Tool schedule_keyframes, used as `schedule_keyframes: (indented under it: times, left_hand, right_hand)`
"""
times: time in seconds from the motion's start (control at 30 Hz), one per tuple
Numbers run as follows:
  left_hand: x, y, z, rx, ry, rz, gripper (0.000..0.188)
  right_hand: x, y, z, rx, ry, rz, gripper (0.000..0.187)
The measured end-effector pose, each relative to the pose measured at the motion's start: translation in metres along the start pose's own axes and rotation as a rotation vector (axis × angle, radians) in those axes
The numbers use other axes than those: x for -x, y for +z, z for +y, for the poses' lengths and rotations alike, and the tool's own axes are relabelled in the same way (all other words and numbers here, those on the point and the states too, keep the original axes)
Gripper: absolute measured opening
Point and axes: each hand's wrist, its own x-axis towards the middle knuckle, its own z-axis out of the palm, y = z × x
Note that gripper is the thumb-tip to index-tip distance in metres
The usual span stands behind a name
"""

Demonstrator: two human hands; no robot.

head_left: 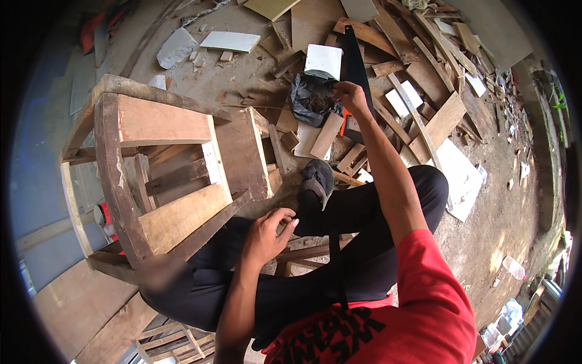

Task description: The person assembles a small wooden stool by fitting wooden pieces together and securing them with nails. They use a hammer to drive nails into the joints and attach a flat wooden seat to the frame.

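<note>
My right hand reaches forward to the right rim of a crumpled black plastic bag. Its fingers are bent together there, and what they pinch is too small to make out. Thin brown pieces, perhaps nails, lie in the bag. My left hand is above my lap with curled fingers and the thumb against them; anything inside is hidden. To its left, a wooden frame with pale board panels leans by my leg.
A handsaw with a dark blade and orange handle stands beside the bag. Scrap boards and white panels litter the ground ahead and right. My shoe is below the bag. Another slatted wooden piece lies at lower left.
</note>
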Motion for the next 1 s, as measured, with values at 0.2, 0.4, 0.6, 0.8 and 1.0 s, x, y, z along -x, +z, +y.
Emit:
schedule_keyframes:
  times: [0.2,0.4,0.6,0.8,1.0]
  left_hand:
    - [0.003,-0.003,-0.002,-0.032,-0.003,0.016,0.023]
    - [0.000,-0.003,-0.003,-0.028,-0.008,-0.002,0.022]
    - [-0.002,-0.002,-0.003,-0.012,0.041,0.019,0.021]
    - [-0.003,-0.001,-0.003,-0.006,0.027,0.000,0.021]
    - [-0.003,-0.004,0.002,-0.041,0.037,0.004,0.022]
  right_hand:
    - [0.012,0.018,-0.001,0.602,-0.323,-0.070,0.012]
    - [0.026,0.029,0.020,0.927,-0.516,0.075,0.020]
    - [0.019,0.036,0.000,1.066,-0.332,-0.126,0.021]
    - [0.010,0.040,-0.004,1.230,-0.393,-0.201,0.023]
    - [0.017,0.038,-0.019,1.010,-0.383,-0.062,0.022]
